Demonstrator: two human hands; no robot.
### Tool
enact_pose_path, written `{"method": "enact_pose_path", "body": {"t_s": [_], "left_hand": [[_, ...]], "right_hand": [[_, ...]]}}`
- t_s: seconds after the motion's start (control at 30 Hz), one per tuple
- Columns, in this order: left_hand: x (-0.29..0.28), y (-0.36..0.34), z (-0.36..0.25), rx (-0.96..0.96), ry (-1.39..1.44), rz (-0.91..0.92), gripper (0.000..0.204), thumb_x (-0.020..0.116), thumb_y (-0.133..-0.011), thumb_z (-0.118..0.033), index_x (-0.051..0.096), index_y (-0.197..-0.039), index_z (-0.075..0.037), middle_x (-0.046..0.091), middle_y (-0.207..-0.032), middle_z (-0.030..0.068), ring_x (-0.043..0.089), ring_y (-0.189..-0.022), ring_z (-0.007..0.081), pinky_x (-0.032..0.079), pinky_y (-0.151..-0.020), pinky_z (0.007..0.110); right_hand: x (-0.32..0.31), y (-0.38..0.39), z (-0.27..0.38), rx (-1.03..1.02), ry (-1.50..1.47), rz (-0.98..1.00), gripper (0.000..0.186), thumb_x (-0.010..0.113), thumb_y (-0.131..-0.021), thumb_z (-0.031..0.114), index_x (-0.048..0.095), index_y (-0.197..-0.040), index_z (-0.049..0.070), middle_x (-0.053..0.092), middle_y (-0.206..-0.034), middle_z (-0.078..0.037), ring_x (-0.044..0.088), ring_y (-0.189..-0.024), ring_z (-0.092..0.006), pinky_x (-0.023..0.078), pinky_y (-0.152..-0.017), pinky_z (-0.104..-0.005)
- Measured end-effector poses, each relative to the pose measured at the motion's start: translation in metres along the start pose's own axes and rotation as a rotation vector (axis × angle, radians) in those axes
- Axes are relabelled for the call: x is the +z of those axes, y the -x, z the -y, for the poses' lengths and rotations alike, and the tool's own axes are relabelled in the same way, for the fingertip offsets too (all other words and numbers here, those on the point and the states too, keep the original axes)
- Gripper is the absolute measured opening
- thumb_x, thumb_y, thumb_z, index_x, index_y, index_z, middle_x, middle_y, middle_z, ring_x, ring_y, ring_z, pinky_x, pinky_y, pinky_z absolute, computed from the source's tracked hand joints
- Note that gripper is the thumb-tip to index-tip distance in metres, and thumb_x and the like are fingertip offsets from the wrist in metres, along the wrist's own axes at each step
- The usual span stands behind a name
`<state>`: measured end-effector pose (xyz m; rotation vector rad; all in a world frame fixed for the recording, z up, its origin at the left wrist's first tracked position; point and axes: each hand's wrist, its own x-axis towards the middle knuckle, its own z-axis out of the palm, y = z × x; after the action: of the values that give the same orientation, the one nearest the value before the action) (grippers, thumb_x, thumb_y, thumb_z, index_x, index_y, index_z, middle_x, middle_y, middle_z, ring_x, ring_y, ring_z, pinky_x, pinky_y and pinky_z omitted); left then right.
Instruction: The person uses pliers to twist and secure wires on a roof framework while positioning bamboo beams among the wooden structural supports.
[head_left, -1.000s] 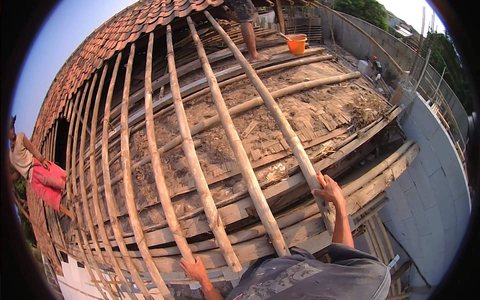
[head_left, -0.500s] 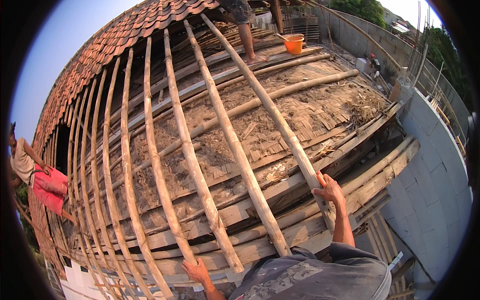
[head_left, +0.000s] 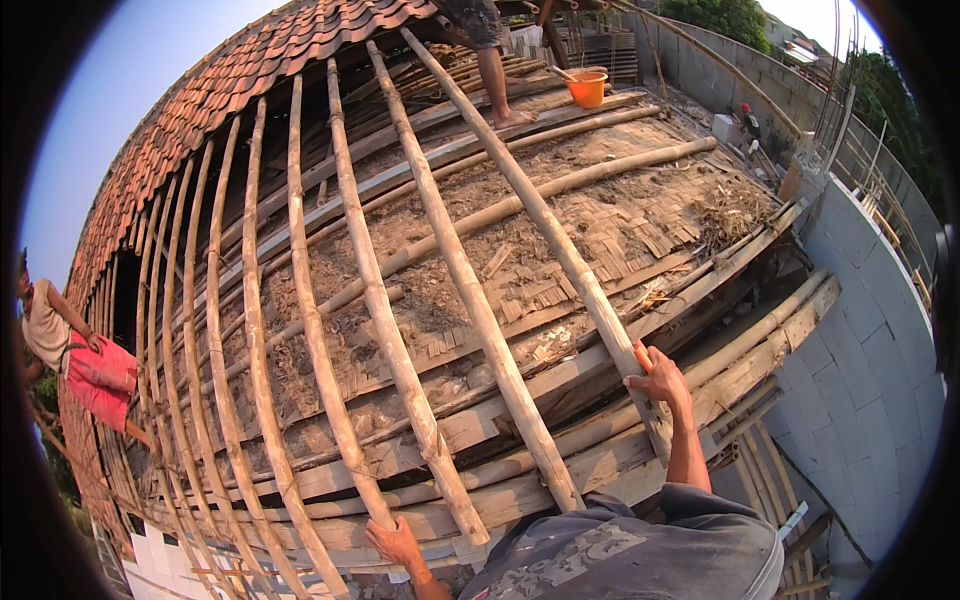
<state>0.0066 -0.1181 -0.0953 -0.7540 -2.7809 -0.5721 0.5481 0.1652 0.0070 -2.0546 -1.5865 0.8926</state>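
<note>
My left hand (head_left: 398,543) is closed round the lower end of a bamboo pole (head_left: 335,395), one of several that slope down from the roof. Farther right, my right hand (head_left: 660,380) rests against the rightmost bamboo pole (head_left: 570,260), near its lower end. A slim orange thing (head_left: 642,355) sticks out between the thumb and fingers of that hand; its kind is hard to make out. Between my hands, the lower ends of two more poles lie over a thick wooden beam (head_left: 620,455).
Red clay tiles (head_left: 180,110) cover the upper left. A person's bare leg (head_left: 493,80) stands near an orange bucket (head_left: 587,90). Another person in red shorts (head_left: 100,375) is at far left. Woven matting with debris (head_left: 610,225) lies under the poles. A grey block wall (head_left: 860,350) runs along the right.
My hands and the poles have stayed in place. The person at the far left has shifted slightly.
</note>
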Motion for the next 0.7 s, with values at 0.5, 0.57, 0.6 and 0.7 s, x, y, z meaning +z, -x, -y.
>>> {"method": "enact_pose_path", "body": {"t_s": [0.5, 0.57, 0.6, 0.7], "left_hand": [[0.009, 0.000, 0.007, -0.023, 0.010, -0.005, 0.070, 0.082, -0.076, -0.028, 0.054, -0.133, 0.001, 0.060, -0.128, 0.0255, 0.056, -0.123, 0.0435, 0.050, -0.099, 0.054], [0.013, 0.001, 0.013, -0.001, 0.008, -0.037, 0.070, 0.082, -0.076, -0.027, 0.054, -0.133, 0.001, 0.060, -0.127, 0.0253, 0.056, -0.122, 0.0436, 0.050, -0.099, 0.053], [0.014, 0.002, 0.016, 0.013, -0.004, -0.066, 0.069, 0.082, -0.076, -0.027, 0.054, -0.132, 0.002, 0.060, -0.125, 0.0251, 0.056, -0.121, 0.0436, 0.050, -0.098, 0.054], [0.013, 0.003, 0.010, 0.032, -0.017, -0.101, 0.066, 0.081, -0.075, -0.025, 0.054, -0.129, 0.002, 0.060, -0.121, 0.0244, 0.056, -0.118, 0.0440, 0.049, -0.096, 0.054]], "right_hand": [[0.000, -0.001, -0.004, 0.003, -0.032, 0.010, 0.059, 0.092, -0.071, 0.036, 0.056, -0.107, 0.007, 0.064, -0.095, -0.011, 0.063, -0.091, -0.0272, 0.049, -0.081, -0.0430], [0.002, -0.003, -0.005, -0.001, -0.036, 0.016, 0.059, 0.092, -0.071, 0.036, 0.055, -0.106, 0.006, 0.063, -0.094, -0.011, 0.062, -0.090, -0.0271, 0.049, -0.081, -0.0427], [0.003, -0.003, -0.004, -0.005, -0.034, 0.017, 0.059, 0.092, -0.071, 0.036, 0.055, -0.105, 0.006, 0.062, -0.094, -0.011, 0.061, -0.090, -0.0271, 0.048, -0.081, -0.0426], [0.001, -0.002, -0.003, -0.009, -0.025, 0.013, 0.059, 0.092, -0.071, 0.037, 0.054, -0.104, 0.006, 0.061, -0.093, -0.011, 0.061, -0.090, -0.0273, 0.048, -0.080, -0.0424]]}}
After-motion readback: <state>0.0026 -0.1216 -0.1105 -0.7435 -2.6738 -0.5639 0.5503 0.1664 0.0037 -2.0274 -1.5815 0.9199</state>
